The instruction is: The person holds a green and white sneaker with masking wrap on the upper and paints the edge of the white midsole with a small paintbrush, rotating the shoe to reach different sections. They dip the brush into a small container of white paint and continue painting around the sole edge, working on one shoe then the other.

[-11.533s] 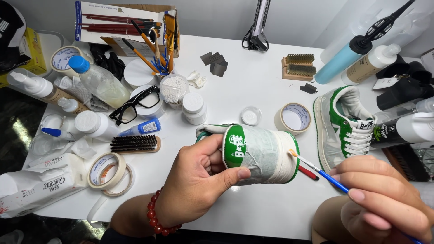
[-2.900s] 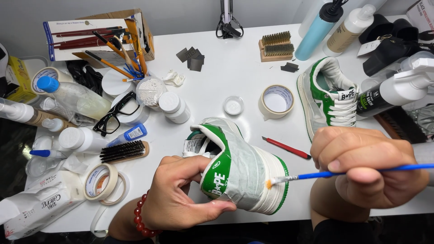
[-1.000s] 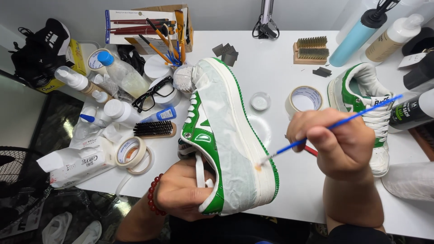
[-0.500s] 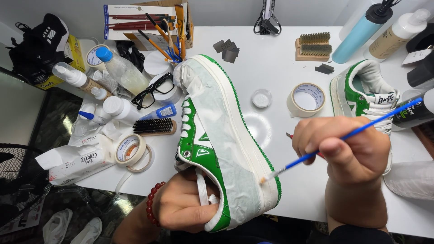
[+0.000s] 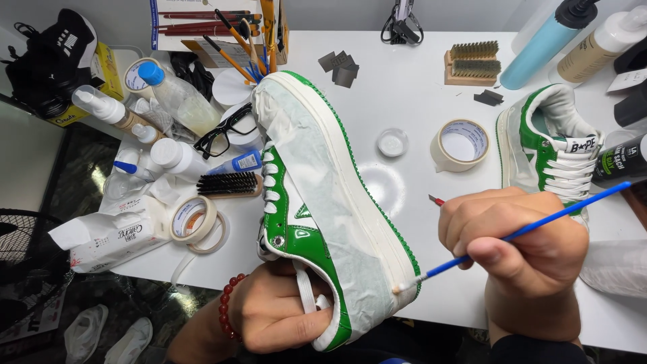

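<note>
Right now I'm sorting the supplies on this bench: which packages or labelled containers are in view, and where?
Wipes pack: left edge, soft white pouch.
Yellow box: far left, beside a black shoe.
Blue pump bottle: far right, tall.
Beige pump bottle: next to it.
Dark labelled bottle: right edge, lying down.
Brush box: far centre, open cardboard.

Sneaker: white and green, glossy green panels, white laces, upper wrapped in pale masking tape, cream midsole left bare. Held off desk, tipped on side, sole facing right, toe pointing away, heel low near camera (left hand grips heel end from below).

Brush: thin blue handle, fine pale tip. Slants from upper right down to lower left, pinched in right hand. Tip touches midsole edge at heel, just beside green outsole line.
</note>
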